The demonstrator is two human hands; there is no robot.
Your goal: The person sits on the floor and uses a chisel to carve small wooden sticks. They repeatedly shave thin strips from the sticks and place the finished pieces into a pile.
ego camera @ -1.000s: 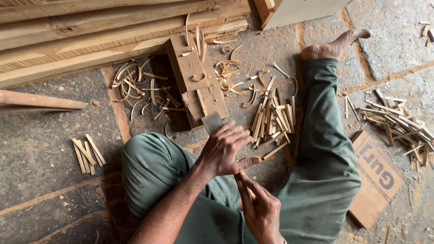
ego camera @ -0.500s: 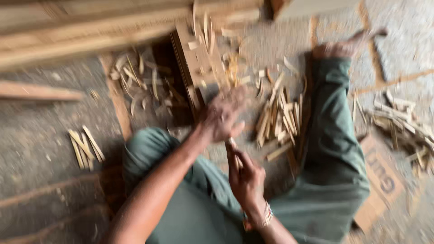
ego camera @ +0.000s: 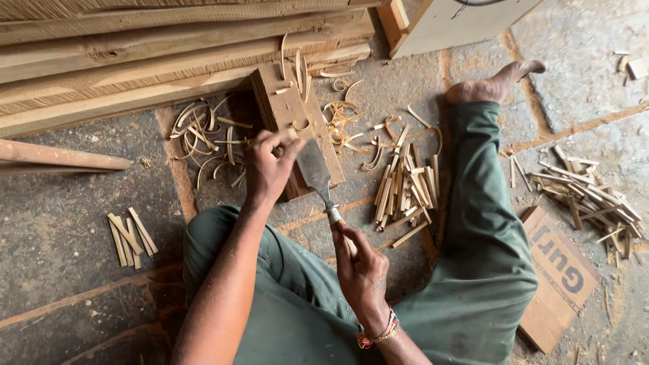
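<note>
Here, near the middle of the frame, the left hand (ego camera: 269, 165) pinches a thin sliver (ego camera: 284, 137) upright against the block (ego camera: 292, 128), fingers closed round its top. The right hand (ego camera: 358, 260) is clamped on the handle of a broad chisel (ego camera: 313, 169), whose blade lies flat over the block, just right of the left hand's fingers.

To do this well, as I judge it, the blade should meet the sliver at a shallow angle and run along the grain, taking thin curls, not biting deep. The left fingers sit very near the edge, so they ought to stay above and behind the cut, never ahead of it. The block should bear the sliver's lower end so it cannot skid.

Curled shavings (ego camera: 206, 135) lie left of the block and above it. A pile of sticks (ego camera: 405, 189) rests right of centre, beside the green-trousered leg (ego camera: 483, 223); a small bundle (ego camera: 128, 236) lies at lower left, and another heap (ego camera: 585, 196) at far right. Long planks (ego camera: 135, 61) fill the upper left.
</note>
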